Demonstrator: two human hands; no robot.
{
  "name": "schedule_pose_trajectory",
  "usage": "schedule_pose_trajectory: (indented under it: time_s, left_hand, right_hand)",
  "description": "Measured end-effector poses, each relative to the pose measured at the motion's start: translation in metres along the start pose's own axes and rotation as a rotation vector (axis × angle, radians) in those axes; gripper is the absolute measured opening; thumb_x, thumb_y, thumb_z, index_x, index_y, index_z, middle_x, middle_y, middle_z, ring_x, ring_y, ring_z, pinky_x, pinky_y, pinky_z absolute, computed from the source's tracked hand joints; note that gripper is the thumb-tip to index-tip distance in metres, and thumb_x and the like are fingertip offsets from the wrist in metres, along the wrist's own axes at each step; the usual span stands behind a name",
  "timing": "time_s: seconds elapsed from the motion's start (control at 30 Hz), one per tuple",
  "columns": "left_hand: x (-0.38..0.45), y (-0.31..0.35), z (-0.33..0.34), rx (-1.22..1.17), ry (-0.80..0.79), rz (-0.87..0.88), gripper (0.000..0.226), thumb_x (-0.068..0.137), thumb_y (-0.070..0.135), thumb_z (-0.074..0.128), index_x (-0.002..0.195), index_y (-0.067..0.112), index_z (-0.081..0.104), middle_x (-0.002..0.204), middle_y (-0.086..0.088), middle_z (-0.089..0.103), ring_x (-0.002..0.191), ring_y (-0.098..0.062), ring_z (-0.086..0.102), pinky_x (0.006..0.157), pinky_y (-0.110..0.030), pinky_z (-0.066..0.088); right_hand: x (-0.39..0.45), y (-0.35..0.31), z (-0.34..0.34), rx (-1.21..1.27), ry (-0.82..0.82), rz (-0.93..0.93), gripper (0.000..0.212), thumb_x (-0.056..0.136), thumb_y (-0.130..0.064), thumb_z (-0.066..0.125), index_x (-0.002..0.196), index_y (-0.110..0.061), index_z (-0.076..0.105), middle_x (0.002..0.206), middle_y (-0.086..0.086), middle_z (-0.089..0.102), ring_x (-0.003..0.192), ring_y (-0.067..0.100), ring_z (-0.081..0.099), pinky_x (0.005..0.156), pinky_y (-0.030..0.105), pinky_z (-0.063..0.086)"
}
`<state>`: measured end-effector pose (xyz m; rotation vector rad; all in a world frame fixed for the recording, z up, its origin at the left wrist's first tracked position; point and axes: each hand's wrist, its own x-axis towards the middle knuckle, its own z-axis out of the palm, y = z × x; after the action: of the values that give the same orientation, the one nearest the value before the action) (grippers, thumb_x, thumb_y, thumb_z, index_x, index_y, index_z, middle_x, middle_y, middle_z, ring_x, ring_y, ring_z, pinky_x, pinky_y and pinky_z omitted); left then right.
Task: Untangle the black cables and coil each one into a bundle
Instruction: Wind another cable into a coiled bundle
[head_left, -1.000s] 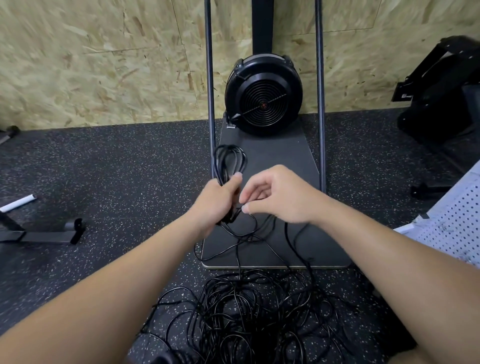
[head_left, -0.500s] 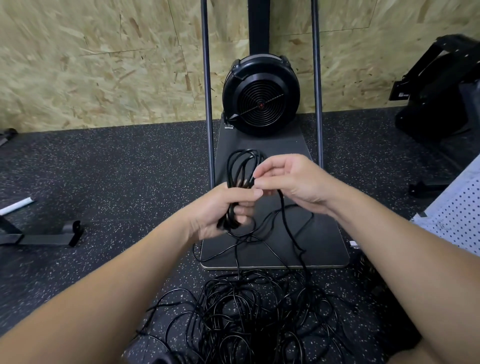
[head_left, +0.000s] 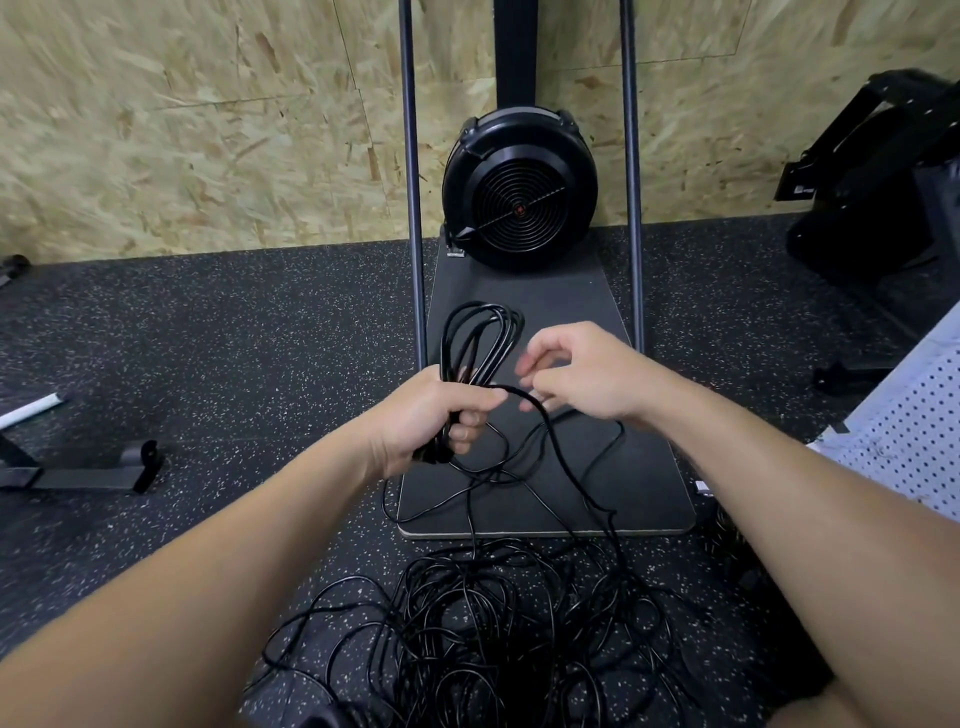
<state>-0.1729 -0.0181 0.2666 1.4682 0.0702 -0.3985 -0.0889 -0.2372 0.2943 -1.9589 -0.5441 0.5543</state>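
**Fingers wrapped round a half-made coil, cable running off to the heap**

The fingers (head_left: 470, 431) of the left hand (head_left: 431, 421) are curled tight round the gathered lower end of a coil of black cable (head_left: 480, 343), thumb lying across the top of it. The loops stand up out of that fist and lean slightly away toward the far side. Just to the right, the right hand (head_left: 582, 379) has its fingers bent and bunched loosely together; a strand of the black cable (head_left: 545, 421) passes under them, but the hand is blurred and I cannot tell whether it pinches the strand or only touches it. The two hands sit close together, nearly meeting at the thumb of the left.

From the hands the strand drops toward the near side, crossing a dark base plate (head_left: 644, 467) and joining a tangled pile of black cables (head_left: 493, 639) heaped on the speckled rubber floor (head_left: 249, 364) between the forearms.

At the far end of the base plate stands a round black fan housing (head_left: 519, 197), flanked by two upright metal rods (head_left: 413, 182). Behind runs a chipboard wall (head_left: 182, 130). Far left on the floor lies a black metal foot (head_left: 88, 470) and a white tube (head_left: 31, 408); at the right edge, a white perforated panel (head_left: 904, 431) and dark equipment (head_left: 883, 182).
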Motion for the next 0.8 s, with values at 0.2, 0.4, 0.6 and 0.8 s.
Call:
schedule_pose_trajectory:
  time_s: [0.2, 0.4, 0.6, 0.8]
  left_hand:
    - [0.000, 0.004, -0.005, -0.025, 0.112, 0.099, 0.039, 0.104, 0.016, 0.071, 0.075, 0.024, 0.047, 0.070, -0.001, 0.036, 0.057, -0.013, 0.031, 0.054, -0.025, 0.030]
    - [0.001, 0.003, -0.015, 0.065, 0.276, 0.126, 0.042, 0.091, 0.039, 0.089, 0.079, 0.026, 0.052, 0.072, -0.004, 0.038, 0.062, -0.017, 0.034, 0.058, -0.030, 0.031]
    - [0.000, -0.004, 0.002, 0.188, 0.217, 0.171, 0.055, 0.087, 0.057, 0.086, 0.083, 0.014, 0.052, 0.075, -0.010, 0.041, 0.068, -0.024, 0.038, 0.062, -0.038, 0.030]
    - [0.002, -0.014, 0.033, 0.325, 0.187, 0.240, 0.030, 0.100, 0.032, 0.080, 0.096, 0.005, 0.068, 0.086, -0.005, 0.068, 0.081, -0.013, 0.065, 0.079, -0.029, 0.051]
  right_hand:
    - [-0.001, 0.028, -0.003, -0.406, -0.319, 0.108, 0.026, 0.107, -0.041, 0.068, 0.102, -0.020, 0.081, 0.105, -0.006, 0.084, 0.083, 0.011, 0.065, 0.081, 0.029, 0.050]
    - [-0.003, 0.007, -0.010, -0.205, -0.090, 0.005, 0.025, 0.106, -0.021, 0.067, 0.091, -0.008, 0.082, 0.091, 0.005, 0.083, 0.070, 0.016, 0.058, 0.071, 0.035, 0.052]
    - [-0.006, -0.018, 0.007, 0.274, 0.068, -0.079, 0.026, 0.109, -0.013, 0.067, 0.101, 0.011, 0.076, 0.083, 0.014, 0.074, 0.067, 0.017, 0.063, 0.065, 0.026, 0.058]
    - [-0.005, -0.031, 0.014, 0.237, 0.203, -0.027, 0.024, 0.109, -0.017, 0.062, 0.101, 0.000, 0.076, 0.074, 0.010, 0.076, 0.067, 0.025, 0.076, 0.080, 0.045, 0.067]
